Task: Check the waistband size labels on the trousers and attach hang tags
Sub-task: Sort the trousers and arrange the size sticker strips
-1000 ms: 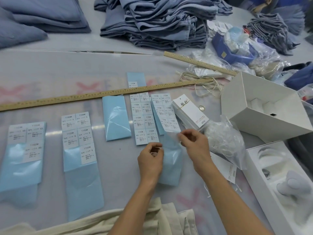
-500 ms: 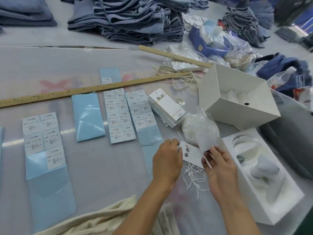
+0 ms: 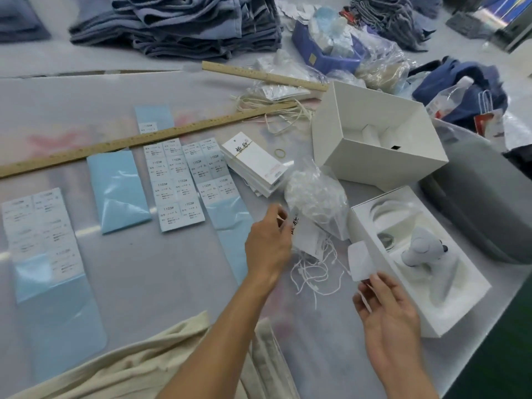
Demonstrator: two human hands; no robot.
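Since a moment ago my right hand (image 3: pixel 387 309) has pulled back toward me and away from the bag of strings (image 3: pixel 315 197), and it now pinches a small blank white slip (image 3: pixel 361 262) by its near edge between thumb and fingertips; my left hand (image 3: pixel 269 244) has stayed on the loose hang tag (image 3: pixel 305 236), fingers curled over its left edge, gripping it so it doesn't slide on the slick table (image 3: pixel 149 272). The tag lies just beside the bag, on a tangle of white strings (image 3: pixel 312 273) that I judge were pulled out to be ready for threading. I can't tell whether the slip is a peeled sticker or its backing; I hold it by the edge, probably to keep my fingers off its face. The size-label sheets (image 3: pixel 177 185) lie in a row on their blue backings so I can read each size at a glance, and the stack of hang tags (image 3: pixel 253 165) sits just beside them, near the strings, so everything for one tag is within reach. The cream trousers (image 3: pixel 123 361) lie at the near edge of the table under my left forearm, waiting, with no tag on them that I can see; the blue trousers (image 3: pixel 184 21) are piled well away at the far side. I reckon I'm still making up a tag, so checking the waistband and attaching the tag remain to be done.
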